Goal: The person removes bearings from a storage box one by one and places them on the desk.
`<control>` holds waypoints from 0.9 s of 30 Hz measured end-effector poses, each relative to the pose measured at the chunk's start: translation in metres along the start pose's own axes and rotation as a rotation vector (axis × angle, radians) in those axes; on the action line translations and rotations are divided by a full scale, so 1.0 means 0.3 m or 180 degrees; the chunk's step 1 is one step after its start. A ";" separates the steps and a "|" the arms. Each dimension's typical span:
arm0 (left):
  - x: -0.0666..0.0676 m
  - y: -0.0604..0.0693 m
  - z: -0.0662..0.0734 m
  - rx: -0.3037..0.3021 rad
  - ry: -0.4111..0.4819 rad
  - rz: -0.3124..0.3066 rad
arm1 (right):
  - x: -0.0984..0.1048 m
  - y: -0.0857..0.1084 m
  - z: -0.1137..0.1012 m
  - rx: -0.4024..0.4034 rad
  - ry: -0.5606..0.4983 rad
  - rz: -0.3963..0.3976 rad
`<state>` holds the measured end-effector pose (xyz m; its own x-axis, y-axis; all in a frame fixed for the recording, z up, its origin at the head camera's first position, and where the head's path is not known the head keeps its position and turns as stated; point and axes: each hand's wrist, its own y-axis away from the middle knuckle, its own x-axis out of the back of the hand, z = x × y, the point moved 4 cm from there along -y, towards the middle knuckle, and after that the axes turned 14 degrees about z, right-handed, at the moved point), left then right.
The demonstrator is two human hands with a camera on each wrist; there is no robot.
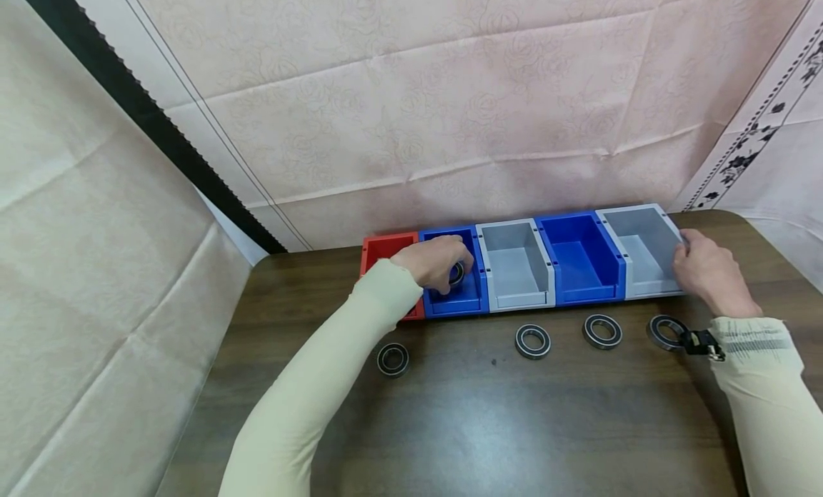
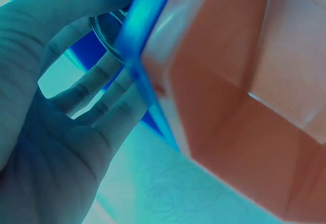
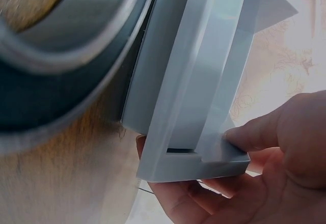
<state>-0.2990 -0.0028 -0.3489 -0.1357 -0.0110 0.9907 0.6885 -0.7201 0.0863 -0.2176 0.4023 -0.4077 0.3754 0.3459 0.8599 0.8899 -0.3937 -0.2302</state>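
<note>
My left hand (image 1: pixel 436 261) pinches a ball bearing (image 1: pixel 457 280) inside the small blue bin (image 1: pixel 458 308). In the left wrist view, the thumb and fingers meet on the rim of that bearing (image 2: pixel 104 39) beside the blue wall. The red bin (image 1: pixel 388 246) stands just left of this hand, partly covered by the wrist. My right hand (image 1: pixel 709 272) grips the outer wall of the grey bin (image 1: pixel 643 250) at the row's right end. In the right wrist view, its thumb lies on the grey wall (image 3: pixel 204 112), with fingers around the other side.
Between the held bins stand another grey bin (image 1: pixel 521 299) and a larger blue bin (image 1: pixel 588 295). Several bearings lie in front: one at left (image 1: pixel 393 375), two in the middle (image 1: pixel 533 355) and one near the right wrist (image 1: pixel 655 333). Cloth hangs behind the wooden table (image 1: pixel 463 425).
</note>
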 end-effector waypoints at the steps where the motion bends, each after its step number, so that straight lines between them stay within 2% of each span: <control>1: 0.006 0.003 0.003 -0.0001 -0.0001 -0.0001 | 0.000 0.000 0.000 0.0002 -0.0001 -0.0001; 17: 0.072 0.058 0.065 -0.0129 -0.0026 -0.0023 | 0.002 0.006 -0.005 0.0067 -0.0006 0.0019; 22: 0.079 0.093 0.091 -0.0227 -0.0087 -0.0048 | 0.001 0.005 -0.005 0.0069 0.0004 0.0013; 27: 0.064 0.125 0.113 -0.0335 -0.0108 -0.0092 | 0.007 0.002 -0.007 0.0076 -0.0005 0.0024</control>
<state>-0.2516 -0.0065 -0.3230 -0.1290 0.0332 0.9911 0.6057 -0.7887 0.1053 -0.2168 0.4010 -0.4053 0.3825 0.3444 0.8574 0.8931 -0.3758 -0.2474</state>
